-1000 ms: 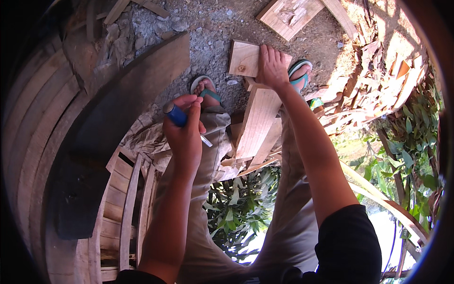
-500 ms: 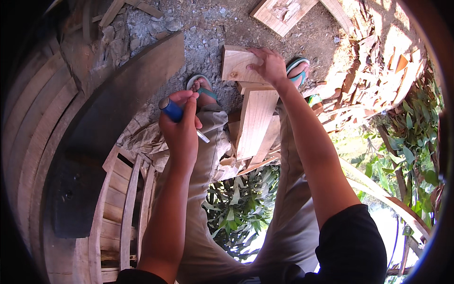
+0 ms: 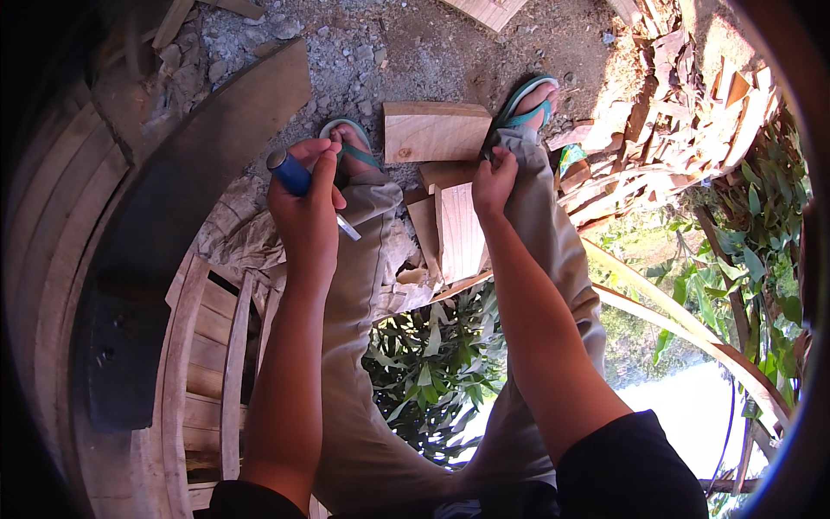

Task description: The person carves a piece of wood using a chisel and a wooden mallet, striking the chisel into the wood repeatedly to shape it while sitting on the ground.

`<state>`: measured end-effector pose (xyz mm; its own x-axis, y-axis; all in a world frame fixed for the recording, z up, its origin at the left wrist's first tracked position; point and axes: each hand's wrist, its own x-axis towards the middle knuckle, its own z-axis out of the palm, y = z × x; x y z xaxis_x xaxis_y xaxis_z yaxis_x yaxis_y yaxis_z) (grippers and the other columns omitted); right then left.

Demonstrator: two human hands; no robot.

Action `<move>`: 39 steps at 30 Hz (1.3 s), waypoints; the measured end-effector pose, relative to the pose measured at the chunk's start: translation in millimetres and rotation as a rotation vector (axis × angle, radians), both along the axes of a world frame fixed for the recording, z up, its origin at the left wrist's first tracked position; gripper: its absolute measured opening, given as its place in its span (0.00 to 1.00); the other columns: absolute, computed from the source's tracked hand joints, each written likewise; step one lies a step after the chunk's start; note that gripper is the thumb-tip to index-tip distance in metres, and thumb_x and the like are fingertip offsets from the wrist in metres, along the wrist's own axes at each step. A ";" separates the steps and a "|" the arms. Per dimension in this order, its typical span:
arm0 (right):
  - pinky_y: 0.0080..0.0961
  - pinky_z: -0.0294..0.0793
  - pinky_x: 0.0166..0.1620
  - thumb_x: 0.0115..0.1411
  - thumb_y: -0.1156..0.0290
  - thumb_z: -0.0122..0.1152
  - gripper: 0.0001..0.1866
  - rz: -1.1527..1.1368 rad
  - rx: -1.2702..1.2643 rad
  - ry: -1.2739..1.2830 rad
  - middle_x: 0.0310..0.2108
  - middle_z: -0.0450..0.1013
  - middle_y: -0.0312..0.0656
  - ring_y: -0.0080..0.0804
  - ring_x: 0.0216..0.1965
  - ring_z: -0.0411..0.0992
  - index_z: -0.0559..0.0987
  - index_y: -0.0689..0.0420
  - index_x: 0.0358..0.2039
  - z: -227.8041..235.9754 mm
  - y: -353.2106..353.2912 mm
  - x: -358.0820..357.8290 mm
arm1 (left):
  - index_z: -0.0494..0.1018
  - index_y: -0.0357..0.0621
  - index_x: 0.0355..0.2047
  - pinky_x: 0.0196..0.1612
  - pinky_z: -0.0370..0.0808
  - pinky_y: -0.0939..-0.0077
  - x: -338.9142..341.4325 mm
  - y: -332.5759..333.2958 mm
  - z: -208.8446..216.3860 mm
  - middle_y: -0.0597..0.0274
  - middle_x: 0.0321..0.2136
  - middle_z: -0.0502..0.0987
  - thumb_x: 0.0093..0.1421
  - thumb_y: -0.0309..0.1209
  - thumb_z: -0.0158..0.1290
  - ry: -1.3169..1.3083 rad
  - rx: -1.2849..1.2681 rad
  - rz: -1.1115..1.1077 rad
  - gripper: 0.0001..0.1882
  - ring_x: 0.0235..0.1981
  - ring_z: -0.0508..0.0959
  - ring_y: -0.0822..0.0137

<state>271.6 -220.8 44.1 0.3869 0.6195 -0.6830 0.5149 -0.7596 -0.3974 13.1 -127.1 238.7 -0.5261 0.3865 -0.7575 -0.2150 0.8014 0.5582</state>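
In my left hand (image 3: 303,186) is a chisel (image 3: 292,173) with a blue handle and a metal cap, its short bright blade poking out below the fingers. My right hand (image 3: 495,177) is curled closed beside my trouser leg, just below a pale wooden block (image 3: 437,134); whatever its fingers may hold is hidden. The block lies between my sandalled feet, apart from both hands. Beneath it, a wooden plank (image 3: 460,229) slants down between my legs, close to my right wrist.
A long dark board (image 3: 186,203) curves along the left, beside wooden slats (image 3: 207,355). Another piece of wood (image 3: 493,9) lies at the far edge. Scrap wood and bark (image 3: 605,156) are heaped at the right, near leafy plants (image 3: 752,225). Gravelly dirt (image 3: 415,60) spreads ahead.
My right hand has let go of the block and drawn back toward my right leg, fingers curling. The left hand keeps the chisel and appears slightly farther left and up.
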 end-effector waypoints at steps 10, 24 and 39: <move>0.44 0.61 0.63 0.68 0.63 0.54 0.26 0.141 -0.382 -0.197 0.59 0.65 0.58 0.54 0.61 0.63 0.65 0.64 0.61 27.8 -91.9 17.7 | 0.73 0.42 0.42 0.25 0.63 0.82 15.1 9.4 -4.0 0.65 0.36 0.80 0.63 0.26 0.57 -0.042 0.029 -0.018 0.08 0.18 0.66 0.79; 0.39 0.63 0.58 0.69 0.40 0.33 0.40 -0.251 -0.245 -0.067 0.51 0.72 0.62 0.53 0.53 0.69 0.74 0.68 0.53 -10.0 -140.3 27.4 | 0.73 0.42 0.43 0.24 0.64 0.82 5.5 12.1 -7.8 0.61 0.40 0.81 0.63 0.26 0.56 0.019 -0.030 -0.032 0.09 0.18 0.66 0.79; 0.47 0.67 0.41 0.73 0.55 0.40 0.25 -0.130 0.128 -0.057 0.28 0.71 0.56 0.60 0.33 0.68 0.75 0.65 0.36 -0.5 -65.4 -14.1 | 0.74 0.43 0.43 0.23 0.63 0.83 7.5 19.6 -14.3 0.66 0.37 0.81 0.63 0.27 0.58 -0.021 0.013 -0.028 0.09 0.18 0.66 0.80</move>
<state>257.6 -286.3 43.6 0.5048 0.6425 -0.5765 0.4403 -0.7661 -0.4682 20.6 -107.5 224.3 -0.4993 0.4102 -0.7632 -0.2047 0.8001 0.5639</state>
